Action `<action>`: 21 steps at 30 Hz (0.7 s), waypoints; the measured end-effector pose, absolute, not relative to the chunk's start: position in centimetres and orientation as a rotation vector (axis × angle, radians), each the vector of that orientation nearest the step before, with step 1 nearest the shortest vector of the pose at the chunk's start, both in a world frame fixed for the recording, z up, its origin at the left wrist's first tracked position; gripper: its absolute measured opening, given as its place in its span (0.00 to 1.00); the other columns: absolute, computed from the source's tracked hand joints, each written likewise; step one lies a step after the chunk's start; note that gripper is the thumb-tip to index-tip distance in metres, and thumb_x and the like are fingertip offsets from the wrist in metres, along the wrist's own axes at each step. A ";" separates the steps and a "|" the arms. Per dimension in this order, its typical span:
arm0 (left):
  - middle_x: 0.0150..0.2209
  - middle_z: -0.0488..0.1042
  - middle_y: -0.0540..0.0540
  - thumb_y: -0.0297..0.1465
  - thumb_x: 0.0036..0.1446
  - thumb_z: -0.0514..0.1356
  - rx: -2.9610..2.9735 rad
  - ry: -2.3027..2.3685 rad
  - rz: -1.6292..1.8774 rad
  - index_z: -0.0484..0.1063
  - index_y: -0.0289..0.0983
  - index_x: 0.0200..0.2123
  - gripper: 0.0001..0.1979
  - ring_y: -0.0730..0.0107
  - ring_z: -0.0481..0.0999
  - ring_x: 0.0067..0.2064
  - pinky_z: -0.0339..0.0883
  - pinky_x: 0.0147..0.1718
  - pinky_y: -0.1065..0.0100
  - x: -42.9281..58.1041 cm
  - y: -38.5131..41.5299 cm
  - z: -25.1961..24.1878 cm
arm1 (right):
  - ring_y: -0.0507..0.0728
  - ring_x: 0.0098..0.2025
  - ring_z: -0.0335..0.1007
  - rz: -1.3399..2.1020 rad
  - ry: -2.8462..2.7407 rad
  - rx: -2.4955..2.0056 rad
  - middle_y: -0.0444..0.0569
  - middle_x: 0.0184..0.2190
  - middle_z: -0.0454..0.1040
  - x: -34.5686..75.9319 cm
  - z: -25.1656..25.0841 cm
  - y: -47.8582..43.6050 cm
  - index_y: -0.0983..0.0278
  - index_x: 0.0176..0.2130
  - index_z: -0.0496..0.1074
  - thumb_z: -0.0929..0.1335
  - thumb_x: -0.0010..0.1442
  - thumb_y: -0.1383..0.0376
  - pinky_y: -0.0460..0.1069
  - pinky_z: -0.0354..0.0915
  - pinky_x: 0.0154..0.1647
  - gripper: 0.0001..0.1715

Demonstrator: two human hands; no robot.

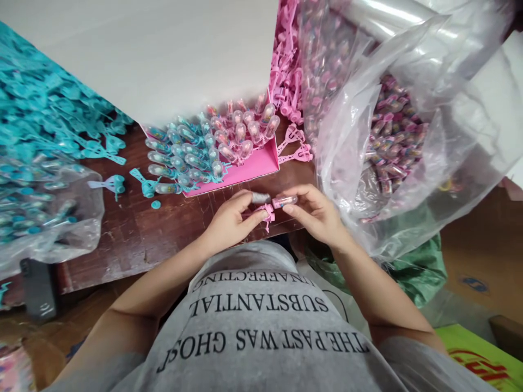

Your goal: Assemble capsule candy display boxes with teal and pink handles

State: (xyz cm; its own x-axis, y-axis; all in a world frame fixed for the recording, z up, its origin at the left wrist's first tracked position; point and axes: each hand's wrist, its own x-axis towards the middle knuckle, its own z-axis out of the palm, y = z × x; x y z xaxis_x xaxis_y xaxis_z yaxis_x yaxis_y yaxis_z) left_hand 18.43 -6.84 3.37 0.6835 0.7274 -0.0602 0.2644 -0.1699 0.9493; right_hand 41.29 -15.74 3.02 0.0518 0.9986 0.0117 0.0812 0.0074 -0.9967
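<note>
Close to the table's front edge, my left hand is closed on a pink plastic toy piece, with a grey wrapping on one finger. Facing it, my right hand pinches a small clear capsule tube with a pink end. The tube's pink end meets or nearly meets the pink piece; I cannot tell whether they are joined. Just beyond my hands stands a pink display box with a raised white lid. Rows of teal capsule toys fill its left part, pink capsule toys its right.
Teal plastic parts are heaped at left, above a clear bag of teal-capped tubes. Loose pink parts lie right of the box. A large plastic bag holds pink tubes. A dark phone rests at the table's left edge.
</note>
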 end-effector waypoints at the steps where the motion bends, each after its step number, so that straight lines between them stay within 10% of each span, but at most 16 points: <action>1: 0.49 0.80 0.44 0.37 0.69 0.67 1.720 0.835 0.497 0.77 0.41 0.53 0.12 0.66 0.80 0.46 0.76 0.45 0.65 18.3 -6.9 3.3 | 0.56 0.50 0.81 1.112 -1.203 -1.288 0.46 0.49 0.82 41.3 3.1 -15.7 0.55 0.54 0.74 0.74 0.70 0.59 0.55 0.78 0.55 0.14; 8: 0.57 0.72 0.41 0.31 0.72 0.59 1.583 0.890 0.561 0.74 0.43 0.57 0.13 0.68 0.77 0.43 0.78 0.38 0.68 18.3 -7.3 2.0 | 0.57 0.52 0.81 1.018 -1.169 -1.326 0.49 0.52 0.81 40.2 2.7 -16.1 0.56 0.54 0.73 0.74 0.70 0.57 0.56 0.77 0.57 0.16; 14: 0.60 0.73 0.42 0.28 0.68 0.61 1.567 0.957 0.604 0.81 0.43 0.51 0.12 0.58 0.72 0.63 0.71 0.63 0.55 18.9 -7.8 2.2 | 0.57 0.52 0.80 0.906 -1.168 -1.363 0.48 0.51 0.80 39.2 1.7 -16.4 0.55 0.56 0.73 0.73 0.70 0.59 0.57 0.76 0.58 0.16; 21: 0.47 0.77 0.46 0.36 0.60 0.71 1.197 1.065 0.751 0.76 0.41 0.46 0.13 0.66 0.76 0.45 0.75 0.47 0.64 20.5 -8.6 2.8 | 0.58 0.51 0.80 0.783 -1.222 -1.401 0.49 0.51 0.80 37.8 1.6 -16.4 0.55 0.54 0.73 0.71 0.72 0.57 0.58 0.78 0.55 0.13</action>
